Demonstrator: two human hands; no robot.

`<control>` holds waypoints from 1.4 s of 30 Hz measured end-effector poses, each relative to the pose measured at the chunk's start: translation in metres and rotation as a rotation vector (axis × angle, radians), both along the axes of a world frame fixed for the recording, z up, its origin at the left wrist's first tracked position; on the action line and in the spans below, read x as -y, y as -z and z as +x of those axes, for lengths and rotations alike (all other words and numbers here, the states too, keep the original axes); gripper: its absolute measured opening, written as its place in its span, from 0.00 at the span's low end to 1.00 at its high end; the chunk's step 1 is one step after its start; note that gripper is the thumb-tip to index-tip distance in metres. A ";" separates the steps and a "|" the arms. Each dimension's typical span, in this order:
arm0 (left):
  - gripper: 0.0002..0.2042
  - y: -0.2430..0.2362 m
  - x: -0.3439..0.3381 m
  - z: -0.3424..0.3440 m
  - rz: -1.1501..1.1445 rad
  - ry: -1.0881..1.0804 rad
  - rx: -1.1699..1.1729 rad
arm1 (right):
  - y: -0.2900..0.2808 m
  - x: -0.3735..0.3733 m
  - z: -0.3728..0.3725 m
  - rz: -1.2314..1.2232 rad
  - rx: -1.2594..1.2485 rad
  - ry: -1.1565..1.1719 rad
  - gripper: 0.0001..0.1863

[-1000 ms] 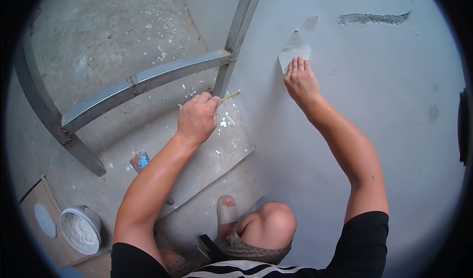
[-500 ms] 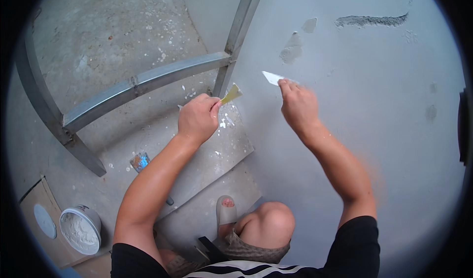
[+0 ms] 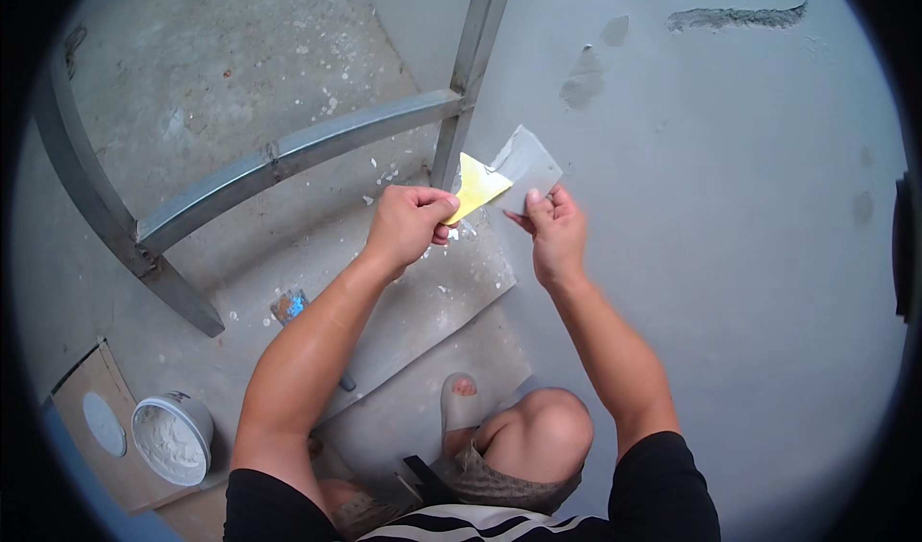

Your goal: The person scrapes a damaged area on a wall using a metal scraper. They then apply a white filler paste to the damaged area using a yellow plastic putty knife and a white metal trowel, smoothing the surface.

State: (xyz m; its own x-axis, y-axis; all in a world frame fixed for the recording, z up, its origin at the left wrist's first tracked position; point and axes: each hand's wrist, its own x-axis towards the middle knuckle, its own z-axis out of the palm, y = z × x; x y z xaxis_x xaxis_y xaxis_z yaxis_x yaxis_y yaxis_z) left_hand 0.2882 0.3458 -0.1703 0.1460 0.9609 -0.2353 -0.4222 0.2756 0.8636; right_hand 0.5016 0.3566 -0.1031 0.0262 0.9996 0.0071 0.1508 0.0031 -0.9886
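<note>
My left hand (image 3: 410, 223) is closed on a yellow scraper (image 3: 478, 191) with a flared blade, pinched between thumb and fingers. A translucent, greyish-white scraper (image 3: 531, 165) is pinched in my right hand (image 3: 559, 235), with whitish paste along its upper left edge. The two blades meet or overlap in front of the wall; whether they press together I cannot tell. Behind them, the grey wall (image 3: 730, 283) bears a long rough gouge (image 3: 738, 17) and two darker patches, the larger patch (image 3: 582, 81) nearer my right hand.
A metal frame (image 3: 298, 153) stands left of the wall. At lower left, a white tub of paste (image 3: 173, 441) sits beside its round lid (image 3: 104, 423) on cardboard (image 3: 82, 388). A paint-stained scraper (image 3: 290, 305) lies on the spattered floor, partly behind my left arm.
My right hand has come down and left from the wall, turning its scraper upward to meet the yellow one. My left hand has shifted slightly right and turned the yellow blade to face up.
</note>
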 end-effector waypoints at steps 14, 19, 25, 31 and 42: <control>0.07 0.009 -0.002 0.006 0.652 -0.569 -0.674 | -0.018 0.028 -0.014 0.078 -0.021 -0.030 0.15; 0.06 0.005 0.000 0.007 0.763 -0.575 -0.725 | -0.021 0.020 -0.008 -0.074 -0.117 -0.090 0.15; 0.06 0.008 -0.005 0.001 0.776 -0.674 -0.654 | -0.004 0.039 0.011 -0.254 -0.050 -0.081 0.14; 0.06 -0.005 0.007 0.001 0.539 -0.450 -0.626 | 0.000 0.039 0.009 -0.251 -0.012 0.141 0.14; 0.13 0.013 0.007 0.009 0.961 -0.431 -1.146 | -0.014 0.020 -0.018 -0.417 -0.362 0.254 0.11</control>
